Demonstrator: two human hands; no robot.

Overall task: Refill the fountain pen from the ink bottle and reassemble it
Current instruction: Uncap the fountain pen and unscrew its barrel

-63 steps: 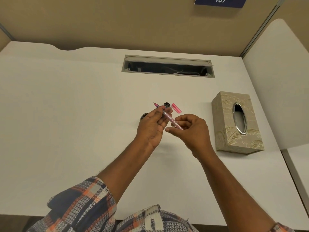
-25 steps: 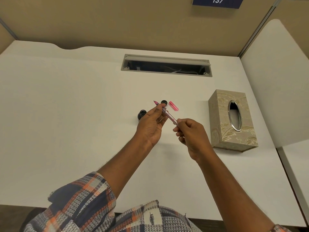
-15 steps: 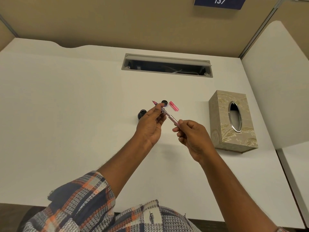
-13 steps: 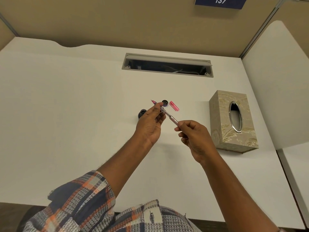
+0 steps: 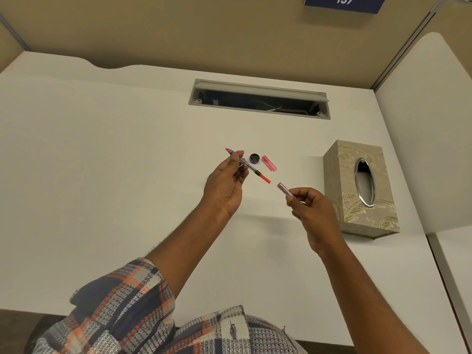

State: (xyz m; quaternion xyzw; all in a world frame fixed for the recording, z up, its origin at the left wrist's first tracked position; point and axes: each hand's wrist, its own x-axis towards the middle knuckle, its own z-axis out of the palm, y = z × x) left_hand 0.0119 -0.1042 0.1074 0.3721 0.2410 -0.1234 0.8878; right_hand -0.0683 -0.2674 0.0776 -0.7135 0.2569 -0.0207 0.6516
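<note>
So, plaid sleeve [image 5: 122,300] at the bottom left of the frame, both bare forearms reaching up over the white desk [image 5: 102,175]. Right hand [image 5: 313,213], right of centre, is pinching the pen barrel [image 5: 284,189], open end pointing up-left. Left hand [image 5: 224,185] at centre grips the front section of the fountain pen [image 5: 246,164] with its fingers closed round it, nib up-left, orange converter end sticking out toward the barrel, small gap between the two. Just beyond on the desk: a dark bottle cap [image 5: 254,158] and a pink pen cap [image 5: 269,163] side by side. Tissue box [image 5: 342,200] at right, cable slot [image 5: 259,98] farther up. Can't see the ink bottle itself.
</note>
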